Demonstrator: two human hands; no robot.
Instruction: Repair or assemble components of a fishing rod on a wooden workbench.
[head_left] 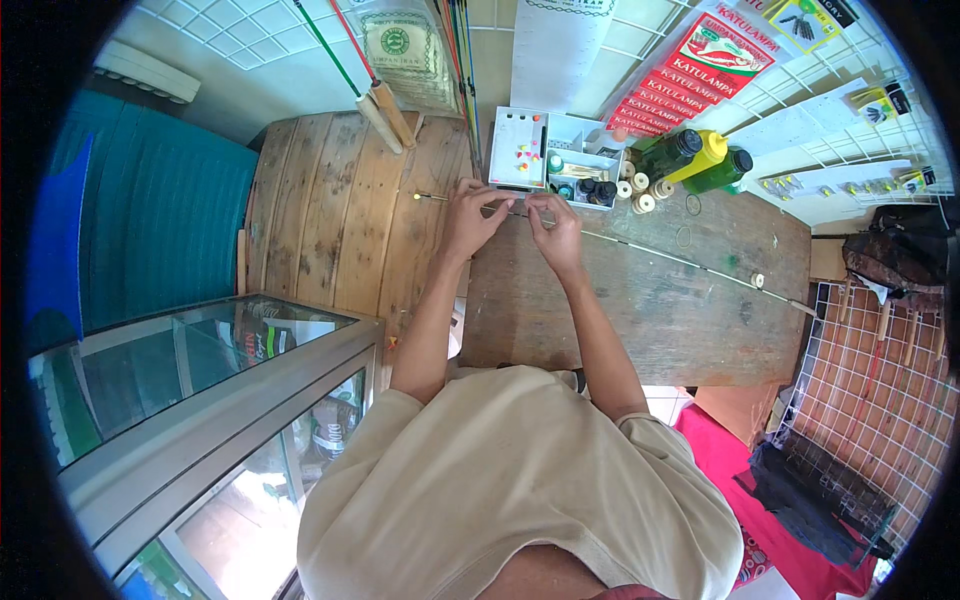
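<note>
A thin fishing rod (660, 250) lies slanting across the wooden table, its yellow-tipped end out past my left hand and its far end near the table's right edge. My left hand (472, 218) is closed in a pinch on the rod near that tip. Close by on the right, my right hand (553, 232) also pinches at the rod, thumb and forefinger together. Any fine thread between the fingertips is too small to make out. Just beyond both hands stands a white compartment tray (520, 145) with small bright beads and little jars.
Wooden spools (642, 203) and green and yellow bottles (712, 152) cluster right of the tray. One small spool (757, 281) sits beside the rod. Wooden-handled rods (378, 122) lean at the back left. A glass cabinet (230, 400) stands at my left, a wire grid (870, 370) at right.
</note>
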